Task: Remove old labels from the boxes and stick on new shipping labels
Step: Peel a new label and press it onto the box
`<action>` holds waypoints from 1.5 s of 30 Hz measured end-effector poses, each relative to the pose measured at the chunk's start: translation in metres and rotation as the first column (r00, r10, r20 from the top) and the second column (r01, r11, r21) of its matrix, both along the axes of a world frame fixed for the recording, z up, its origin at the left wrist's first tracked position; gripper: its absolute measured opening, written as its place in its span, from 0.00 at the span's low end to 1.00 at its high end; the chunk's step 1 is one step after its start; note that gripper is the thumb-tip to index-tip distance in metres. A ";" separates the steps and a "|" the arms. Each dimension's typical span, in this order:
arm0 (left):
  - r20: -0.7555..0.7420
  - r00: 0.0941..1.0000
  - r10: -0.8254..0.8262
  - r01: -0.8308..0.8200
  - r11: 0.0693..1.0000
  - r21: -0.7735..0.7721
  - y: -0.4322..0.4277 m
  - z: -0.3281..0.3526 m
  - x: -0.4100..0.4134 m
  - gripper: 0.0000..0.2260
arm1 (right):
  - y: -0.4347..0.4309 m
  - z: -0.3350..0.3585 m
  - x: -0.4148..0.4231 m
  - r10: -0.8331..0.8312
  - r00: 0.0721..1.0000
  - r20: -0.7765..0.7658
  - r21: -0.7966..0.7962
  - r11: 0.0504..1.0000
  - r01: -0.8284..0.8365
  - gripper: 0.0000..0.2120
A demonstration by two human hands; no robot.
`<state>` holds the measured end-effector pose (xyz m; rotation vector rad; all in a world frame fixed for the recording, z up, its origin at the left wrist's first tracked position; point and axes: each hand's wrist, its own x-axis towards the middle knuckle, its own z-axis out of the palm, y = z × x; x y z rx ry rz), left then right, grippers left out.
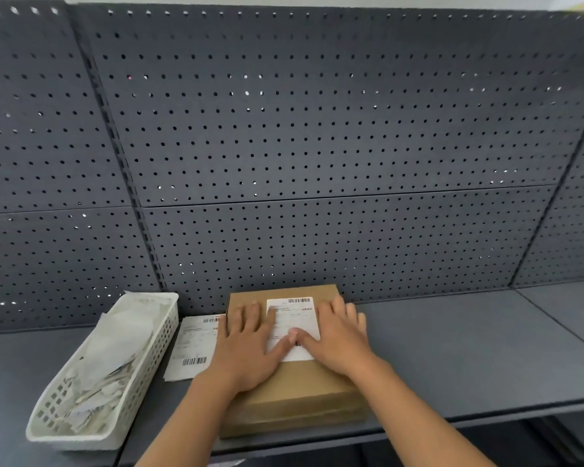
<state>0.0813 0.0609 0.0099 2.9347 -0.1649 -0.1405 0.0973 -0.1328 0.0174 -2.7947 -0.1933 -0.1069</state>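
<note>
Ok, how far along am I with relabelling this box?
Done: a new-looking label lies on top of the cardboard box, and the white basket holds crumpled paper scraps, probably peeled labels. In hand: the left hand and right hand press flat on that label, smoothing it down. Left: spare printed labels lie between basket and box, so more boxes likely wait, though none shows here.

The dark grey shelf (469, 348) carries a cardboard box (294, 399) at the middle of its front edge. A label sheet (191, 345) lies flat against the box's left side. A white basket (149, 358) holding paper scraps stands further left.
</note>
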 end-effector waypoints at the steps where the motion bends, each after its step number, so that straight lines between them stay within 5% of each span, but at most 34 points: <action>1: 0.003 1.000 -0.001 0.001 1.000 0.018 0.000 -0.001 -0.002 0.39 | -0.001 -0.003 -0.003 0.004 1.000 0.018 -0.015 1.000 -0.004 0.35; 10: -0.071 0.997 -0.031 0.028 0.999 -0.036 0.009 0.000 0.004 0.49 | 0.000 -0.012 -0.007 0.023 0.989 0.143 -0.042 0.999 -0.017 0.19; 14: -0.091 0.994 -0.064 0.058 0.996 -0.065 0.015 0.002 0.006 0.35 | -0.008 -0.013 -0.001 0.050 0.994 0.099 0.001 0.999 -0.051 0.18; 17: -0.061 0.996 -0.068 0.059 0.990 -0.129 0.017 0.001 0.001 0.33 | -0.012 -0.009 -0.005 0.056 0.996 0.073 0.035 0.998 -0.059 0.21; 22: -0.074 0.990 -0.121 0.106 0.978 -0.182 0.020 0.004 -0.005 0.48 | -0.006 -0.010 -0.026 0.073 0.992 0.102 -0.045 0.997 -0.069 0.37; 25: -0.100 0.986 -0.132 0.107 0.970 -0.219 0.025 0.005 -0.001 0.43 | -0.009 -0.009 -0.026 0.078 0.993 0.086 -0.056 0.996 -0.074 0.35; 37: -0.159 0.974 -0.161 0.099 0.935 -0.340 0.029 0.013 0.006 0.30 | -0.018 -0.010 -0.023 0.119 0.992 0.034 0.125 0.985 -0.122 0.22; 45: -0.097 0.983 -0.154 0.101 0.907 -0.408 0.030 0.011 -0.001 0.25 | -0.032 -0.012 -0.024 0.165 0.985 0.041 0.409 0.897 -0.167 0.16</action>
